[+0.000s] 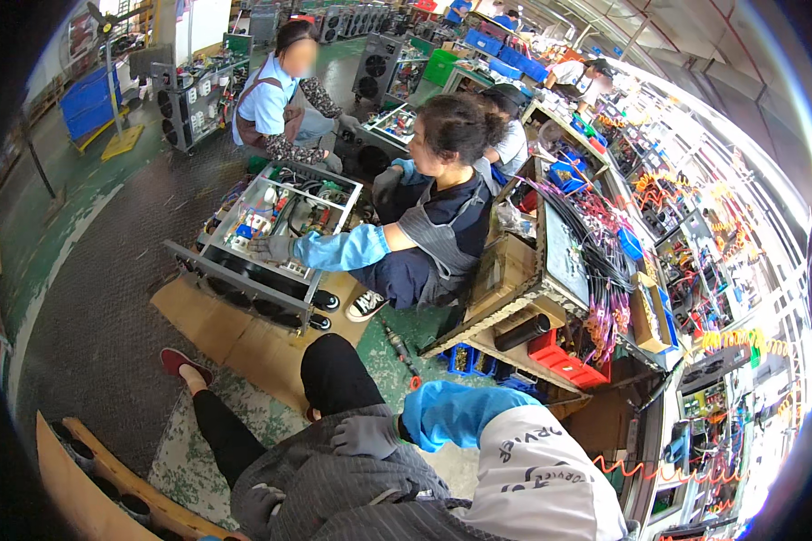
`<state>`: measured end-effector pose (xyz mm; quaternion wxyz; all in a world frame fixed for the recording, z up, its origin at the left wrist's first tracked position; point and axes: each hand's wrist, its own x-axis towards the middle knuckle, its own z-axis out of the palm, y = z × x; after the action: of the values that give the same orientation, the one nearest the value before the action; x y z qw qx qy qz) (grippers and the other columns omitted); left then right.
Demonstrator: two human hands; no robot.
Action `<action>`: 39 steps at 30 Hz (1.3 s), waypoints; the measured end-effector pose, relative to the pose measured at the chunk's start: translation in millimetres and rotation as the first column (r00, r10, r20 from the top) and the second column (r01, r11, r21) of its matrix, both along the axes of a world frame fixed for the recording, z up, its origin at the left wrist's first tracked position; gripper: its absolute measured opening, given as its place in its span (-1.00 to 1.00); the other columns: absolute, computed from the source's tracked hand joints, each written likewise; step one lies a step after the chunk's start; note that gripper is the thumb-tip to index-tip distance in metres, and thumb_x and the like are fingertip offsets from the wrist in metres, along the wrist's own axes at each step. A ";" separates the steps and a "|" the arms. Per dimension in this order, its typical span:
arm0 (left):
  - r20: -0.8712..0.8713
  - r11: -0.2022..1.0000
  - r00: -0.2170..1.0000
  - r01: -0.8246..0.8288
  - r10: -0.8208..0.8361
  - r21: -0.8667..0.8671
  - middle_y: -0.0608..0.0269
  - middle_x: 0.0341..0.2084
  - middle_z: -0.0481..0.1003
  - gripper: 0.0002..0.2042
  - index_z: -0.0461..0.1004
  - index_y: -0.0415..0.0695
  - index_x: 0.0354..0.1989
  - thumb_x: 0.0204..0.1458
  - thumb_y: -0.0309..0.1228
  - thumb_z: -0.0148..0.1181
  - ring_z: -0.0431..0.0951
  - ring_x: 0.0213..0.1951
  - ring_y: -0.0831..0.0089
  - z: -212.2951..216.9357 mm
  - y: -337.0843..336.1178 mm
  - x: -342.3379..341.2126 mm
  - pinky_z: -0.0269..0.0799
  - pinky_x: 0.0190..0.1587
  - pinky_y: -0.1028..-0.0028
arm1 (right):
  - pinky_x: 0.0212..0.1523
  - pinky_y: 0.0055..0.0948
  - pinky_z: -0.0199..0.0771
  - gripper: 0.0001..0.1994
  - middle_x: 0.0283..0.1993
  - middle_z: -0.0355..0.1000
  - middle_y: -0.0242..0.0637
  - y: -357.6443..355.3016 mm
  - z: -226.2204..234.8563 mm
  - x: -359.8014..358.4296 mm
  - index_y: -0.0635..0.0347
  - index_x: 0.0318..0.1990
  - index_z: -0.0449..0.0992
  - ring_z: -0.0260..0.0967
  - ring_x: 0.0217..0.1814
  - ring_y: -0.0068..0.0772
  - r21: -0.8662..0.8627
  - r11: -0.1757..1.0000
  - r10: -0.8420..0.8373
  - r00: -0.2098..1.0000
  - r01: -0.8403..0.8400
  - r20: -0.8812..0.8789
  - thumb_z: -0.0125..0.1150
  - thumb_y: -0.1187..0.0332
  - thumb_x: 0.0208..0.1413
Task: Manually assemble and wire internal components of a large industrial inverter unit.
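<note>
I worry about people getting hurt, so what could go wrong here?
The tool lies loose on the floor near a sneaker, so someone might step on it and slip. The cables reach over the table's edge, so they could snag and get pulled down. A co-worker's hand is at the open-topped unit, where a metal edge might scratch, though the hand is gloved.

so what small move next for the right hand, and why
Perhaps reach the right hand toward the slim tool on the floor: the hand rests on the grey apron with nothing visible in it, and the tool lies ahead, untouched.
</note>
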<state>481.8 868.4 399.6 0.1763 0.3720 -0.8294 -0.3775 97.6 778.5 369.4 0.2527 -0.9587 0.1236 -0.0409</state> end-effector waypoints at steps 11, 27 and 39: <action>-0.070 0.995 0.997 -0.018 0.025 0.103 0.04 -0.22 0.56 -0.77 0.57 -0.13 -0.16 0.18 -0.26 0.10 0.52 -0.10 -0.01 -34.5 5.8 -2.3 0.36 0.06 0.09 | 0.09 -0.11 0.43 -0.53 0.09 0.44 -0.16 -3.3 -2.4 -1.1 0.20 0.01 0.51 0.40 0.13 -0.08 -0.044 0.999 0.027 0.999 -0.029 -0.028 0.20 0.25 -0.12; -0.016 0.997 1.000 0.024 -0.022 0.074 0.11 -0.06 0.51 -0.79 0.50 -0.10 -0.05 0.22 -0.34 0.06 0.46 0.06 0.08 -37.4 10.8 10.1 0.25 0.28 0.11 | 0.13 -0.15 0.44 -0.43 0.13 0.42 -0.16 -3.7 8.8 1.0 0.19 0.11 0.49 0.40 0.12 -0.05 0.028 1.000 0.018 0.993 -0.015 -0.120 0.25 0.30 -0.19; -0.040 0.997 0.999 0.018 -0.015 0.077 0.10 -0.08 0.53 -0.80 0.51 -0.10 -0.07 0.22 -0.34 0.07 0.47 0.04 0.08 -41.8 10.7 8.1 0.25 0.26 0.13 | 0.16 -0.13 0.43 -0.42 0.15 0.42 -0.16 -6.8 17.4 0.3 0.21 0.09 0.49 0.39 0.15 -0.04 0.045 0.999 0.026 0.988 -0.020 -0.152 0.29 0.28 -0.22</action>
<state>489.9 879.1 357.9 0.1750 0.3642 -0.8137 -0.4179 97.9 771.7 386.8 0.2637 -0.9547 0.1323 0.0380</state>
